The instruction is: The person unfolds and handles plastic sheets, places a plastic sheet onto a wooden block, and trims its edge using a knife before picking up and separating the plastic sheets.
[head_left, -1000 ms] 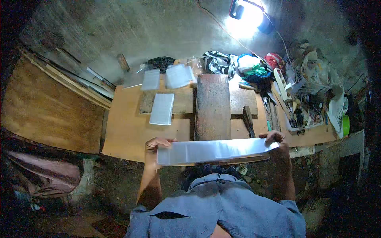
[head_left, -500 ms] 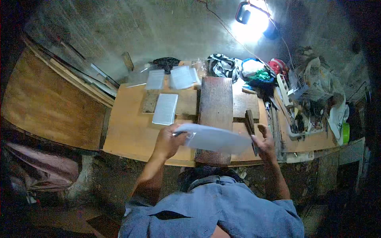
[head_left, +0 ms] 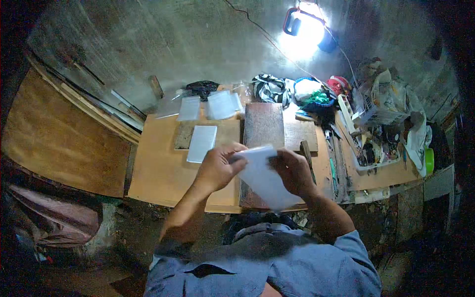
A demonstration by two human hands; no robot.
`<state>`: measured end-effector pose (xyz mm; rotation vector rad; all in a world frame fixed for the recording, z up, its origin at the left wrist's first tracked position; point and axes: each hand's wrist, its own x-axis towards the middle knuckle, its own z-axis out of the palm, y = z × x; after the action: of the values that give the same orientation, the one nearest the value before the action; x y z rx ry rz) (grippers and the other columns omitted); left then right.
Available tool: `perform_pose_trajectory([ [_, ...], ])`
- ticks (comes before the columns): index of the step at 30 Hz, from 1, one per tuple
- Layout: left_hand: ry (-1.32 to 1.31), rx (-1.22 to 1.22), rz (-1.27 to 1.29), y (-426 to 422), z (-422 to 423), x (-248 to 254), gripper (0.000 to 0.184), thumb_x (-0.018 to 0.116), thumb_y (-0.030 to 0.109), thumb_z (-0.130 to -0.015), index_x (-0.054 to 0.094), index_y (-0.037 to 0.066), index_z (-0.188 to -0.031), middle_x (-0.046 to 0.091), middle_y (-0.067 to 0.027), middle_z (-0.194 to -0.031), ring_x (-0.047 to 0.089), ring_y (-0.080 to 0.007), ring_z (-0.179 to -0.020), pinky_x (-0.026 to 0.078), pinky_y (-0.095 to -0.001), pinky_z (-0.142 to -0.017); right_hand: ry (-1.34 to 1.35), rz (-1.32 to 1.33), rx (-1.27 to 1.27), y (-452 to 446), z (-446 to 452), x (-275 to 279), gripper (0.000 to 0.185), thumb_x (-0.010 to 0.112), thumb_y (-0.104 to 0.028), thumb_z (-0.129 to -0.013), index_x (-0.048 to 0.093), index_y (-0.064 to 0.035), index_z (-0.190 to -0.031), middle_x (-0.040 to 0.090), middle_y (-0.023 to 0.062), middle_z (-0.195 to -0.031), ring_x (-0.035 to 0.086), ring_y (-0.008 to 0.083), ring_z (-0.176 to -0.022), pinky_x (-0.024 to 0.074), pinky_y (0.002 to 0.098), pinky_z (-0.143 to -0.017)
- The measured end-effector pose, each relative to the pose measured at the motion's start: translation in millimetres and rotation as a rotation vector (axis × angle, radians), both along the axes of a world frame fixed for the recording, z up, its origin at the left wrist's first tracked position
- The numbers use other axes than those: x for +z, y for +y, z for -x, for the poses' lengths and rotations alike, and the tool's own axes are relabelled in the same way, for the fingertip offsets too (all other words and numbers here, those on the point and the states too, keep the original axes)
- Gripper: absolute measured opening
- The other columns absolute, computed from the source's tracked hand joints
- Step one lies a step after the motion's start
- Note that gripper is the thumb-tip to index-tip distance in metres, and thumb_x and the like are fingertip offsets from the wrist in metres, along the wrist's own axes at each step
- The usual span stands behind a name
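Note:
A translucent plastic sheet [head_left: 267,180] hangs slanted over the near part of a dark wooden board [head_left: 263,123]. My left hand [head_left: 220,166] pinches its upper left corner. At its upper right edge, my right hand [head_left: 295,173] has closed fingers on the same sheet. Motion blurs both hands and the sheet a little. A stack of clear sheets [head_left: 202,144] lies just beyond my left hand, partly on a wooden plank [head_left: 227,129]. Behind my right hand is a dark wooden-handled tool [head_left: 307,154].
More plastic sheets [head_left: 221,105] lie at the back of the table [head_left: 158,168], near a black bag [head_left: 203,89] and bundled cloths [head_left: 271,90]. A tray of tools [head_left: 378,161] stands at the right. A bright lamp [head_left: 304,37] shines against the wall.
The sheet, earlier stretched wide between both hands, now hangs from its upper edge. My right hand, off the sheet half a second ago, has moved left and taken hold of it.

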<state>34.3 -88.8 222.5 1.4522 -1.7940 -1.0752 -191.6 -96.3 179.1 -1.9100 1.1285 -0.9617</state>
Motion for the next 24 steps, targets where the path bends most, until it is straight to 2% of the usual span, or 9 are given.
perform_pose_trajectory([
  [2, 0.400, 0.030, 0.060, -2.0, 0.5, -0.8, 0.020, 0.064, 0.011, -0.084, 0.063, 0.003, -0.102, 0.067, -0.0044, -0.085, 0.061, -0.0101, -0.079, 0.049, -0.0265, -0.070, -0.137, -0.068, -0.050, -9.7, -1.6, -0.5, 0.018, 0.060, -0.020, -0.087, 0.058, -0.0035, -0.095, 0.061, 0.0175, -0.081, 0.063, 0.0269, -0.073, 0.0478, 0.0354, -0.065],
  [3, 0.480, 0.018, 0.061, -3.5, -0.3, -8.8, 0.020, 0.064, 0.011, -0.086, 0.062, 0.002, -0.103, 0.066, -0.0036, -0.091, 0.060, -0.0097, -0.082, 0.049, -0.0252, -0.072, -0.163, -0.138, -0.025, -9.6, -1.1, 15.0, 0.018, 0.057, -0.021, -0.089, 0.057, -0.0032, -0.094, 0.059, 0.0145, -0.078, 0.060, 0.0253, -0.070, 0.0472, 0.0338, -0.065],
  [6, 0.680, 0.152, -0.086, 1.9, 19.5, -25.8, 0.020, 0.069, 0.013, -0.082, 0.065, 0.002, -0.099, 0.066, -0.0034, -0.087, 0.060, -0.0114, -0.075, 0.048, -0.0260, -0.071, -0.332, -0.310, -0.055, -7.1, -8.1, 33.8, 0.015, 0.054, -0.018, -0.090, 0.057, -0.0033, -0.092, 0.057, 0.0111, -0.078, 0.057, 0.0209, -0.069, 0.0458, 0.0323, -0.065],
  [10, 0.977, 0.188, -0.207, 8.0, 33.8, -29.2, 0.018, 0.067, 0.012, -0.083, 0.066, 0.002, -0.098, 0.068, -0.0062, -0.089, 0.063, -0.0144, -0.079, 0.052, -0.0311, -0.073, -0.300, -0.243, -0.069, -7.7, -15.0, 29.7, 0.012, 0.053, -0.015, -0.091, 0.056, -0.0035, -0.091, 0.054, 0.0073, -0.078, 0.052, 0.0145, -0.071, 0.0439, 0.0292, -0.065],
  [12, 1.029, 0.170, -0.261, 8.5, 26.4, -32.9, 0.019, 0.065, 0.012, -0.085, 0.064, 0.002, -0.101, 0.067, -0.0065, -0.091, 0.063, -0.0144, -0.081, 0.052, -0.0315, -0.074, -0.304, -0.220, -0.123, -7.0, -18.6, 29.2, 0.010, 0.053, -0.012, -0.091, 0.058, -0.0031, -0.090, 0.056, 0.0009, -0.077, 0.048, 0.0070, -0.066, 0.0406, 0.0231, -0.059],
  [13, 1.078, 0.145, -0.313, 7.9, 23.5, -34.8, 0.020, 0.063, 0.012, -0.086, 0.063, 0.003, -0.104, 0.067, -0.0068, -0.094, 0.063, -0.0144, -0.083, 0.053, -0.0319, -0.075, -0.303, -0.220, -0.121, -7.0, -19.8, 27.6, 0.010, 0.053, -0.012, -0.091, 0.058, -0.0031, -0.090, 0.056, 0.0009, -0.077, 0.048, 0.0070, -0.066, 0.0406, 0.0231, -0.059],
  [15, 1.097, 0.125, -0.256, 8.4, 23.2, -37.1, 0.021, 0.064, 0.012, -0.086, 0.062, 0.003, -0.105, 0.067, -0.0080, -0.095, 0.064, -0.0162, -0.085, 0.054, -0.0331, -0.077, -0.523, -0.320, -0.026, -6.3, -22.2, 21.4, 0.009, 0.050, -0.013, -0.093, 0.050, -0.0049, -0.091, 0.052, 0.0029, -0.078, 0.047, 0.0101, -0.073, 0.0417, 0.0264, -0.066],
  [18, 1.068, 0.149, -0.205, 12.6, 28.1, -37.4, 0.025, 0.065, 0.014, -0.085, 0.062, 0.003, -0.107, 0.066, -0.0095, -0.098, 0.064, -0.0189, -0.089, 0.054, -0.0347, -0.081, -0.670, -0.315, 0.018, -5.8, -30.6, 8.3, 0.008, 0.049, -0.013, -0.094, 0.049, -0.0056, -0.090, 0.050, 0.0010, -0.078, 0.046, 0.0094, -0.072, 0.0407, 0.0254, -0.064],
  [24, 1.078, 0.174, -0.283, 19.0, 28.0, -27.4, 0.030, 0.065, 0.020, -0.087, 0.060, 0.002, -0.110, 0.065, -0.0091, -0.103, 0.063, -0.0194, -0.093, 0.052, -0.0369, -0.083, -0.674, -0.323, -0.039, 1.2, -35.4, 14.7, 0.009, 0.053, -0.012, -0.093, 0.049, -0.0048, -0.091, 0.050, -0.0004, -0.078, 0.045, 0.0077, -0.072, 0.0399, 0.0236, -0.062],
])
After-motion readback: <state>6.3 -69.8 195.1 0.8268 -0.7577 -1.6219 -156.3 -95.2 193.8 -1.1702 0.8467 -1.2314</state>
